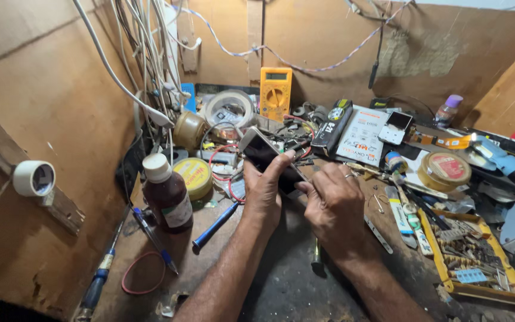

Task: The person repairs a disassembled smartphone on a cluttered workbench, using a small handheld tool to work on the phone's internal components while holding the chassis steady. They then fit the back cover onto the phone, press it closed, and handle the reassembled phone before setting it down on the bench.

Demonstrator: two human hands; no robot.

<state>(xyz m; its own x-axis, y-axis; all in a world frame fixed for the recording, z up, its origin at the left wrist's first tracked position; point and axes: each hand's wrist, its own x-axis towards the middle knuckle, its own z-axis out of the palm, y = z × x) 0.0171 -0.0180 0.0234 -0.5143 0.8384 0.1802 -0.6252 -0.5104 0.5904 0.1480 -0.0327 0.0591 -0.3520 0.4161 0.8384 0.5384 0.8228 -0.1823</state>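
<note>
My left hand (264, 189) grips a mobile phone (260, 150) with a dark screen and pale edge, tilted up above the cluttered workbench. Thumb and fingers wrap its lower part. My right hand (336, 206) is closed against the phone's lower right edge, fingertips pinching at it; a ring shows on one finger. Whether a small tool sits in those fingers is hidden. A blue-handled screwdriver (216, 225) lies on the bench just left of my left wrist.
A brown bottle with a white cap (167, 194) stands at left beside a yellow tin (195, 175). A yellow multimeter (276, 91) leans on the back wall. A yellow parts tray (446, 269) sits at right. Cables (144, 65) hang at left.
</note>
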